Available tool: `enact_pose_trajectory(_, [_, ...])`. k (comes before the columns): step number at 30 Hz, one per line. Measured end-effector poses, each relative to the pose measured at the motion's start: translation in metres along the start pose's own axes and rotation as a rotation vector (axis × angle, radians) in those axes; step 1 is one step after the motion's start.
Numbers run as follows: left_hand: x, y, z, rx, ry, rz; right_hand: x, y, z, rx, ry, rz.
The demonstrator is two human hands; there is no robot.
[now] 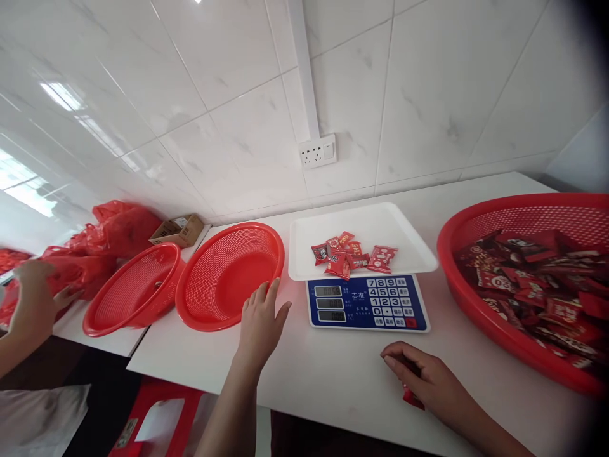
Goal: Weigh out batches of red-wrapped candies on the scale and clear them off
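Note:
My left hand [261, 320] is open, fingers stretched over the near right rim of a red plastic basket [202, 279] with nothing in it. My right hand [425, 374] is curled above the table in front of the scale, closed on a small red candy packet [413, 398] that partly shows below the fingers. Between the hands stands a digital scale [361, 303] with a blue keypad. Several red candy packets [339, 264] lie grouped on its white tray [304, 231], and one packet [383, 258] sits a little apart to their right.
A large red basket [445, 244] full of wrapped candies stands at right. At left are another red basket [137, 285], a cardboard box [178, 230] and red plastic bags [121, 228]. A co-worker's hands [35, 295] reach over the bags. A red stool [183, 419] is below the table.

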State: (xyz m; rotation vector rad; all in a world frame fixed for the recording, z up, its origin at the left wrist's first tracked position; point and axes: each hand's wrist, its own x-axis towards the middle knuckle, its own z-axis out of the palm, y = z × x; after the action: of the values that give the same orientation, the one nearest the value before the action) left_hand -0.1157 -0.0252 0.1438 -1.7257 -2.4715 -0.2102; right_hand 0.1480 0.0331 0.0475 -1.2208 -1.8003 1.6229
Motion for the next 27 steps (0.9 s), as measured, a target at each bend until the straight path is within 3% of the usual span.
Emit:
enact_pose_trajectory(5, [0.002,0.005,-0.001,0.001,-0.037,0.023,0.0,0.002,0.0,0.003,-0.004,-0.02])
enact_pose_trajectory(8, [0.01,0.013,-0.006,-0.051,-0.007,0.106,0.0,0.003,0.0,-0.01,-0.011,-0.021])
enact_pose_trajectory(15, [0.057,0.041,-0.019,-0.175,-0.116,0.39,-0.001,0.004,0.001,0.007,-0.026,-0.026])
enact_pose_trajectory(21, [0.1,0.059,-0.014,-0.187,-0.214,0.382,-0.001,0.005,0.0,0.007,-0.025,-0.043])
enact_pose_trajectory(27, [0.116,0.075,0.0,-0.167,-0.239,0.357,-0.003,0.001,0.0,0.014,-0.027,-0.044])
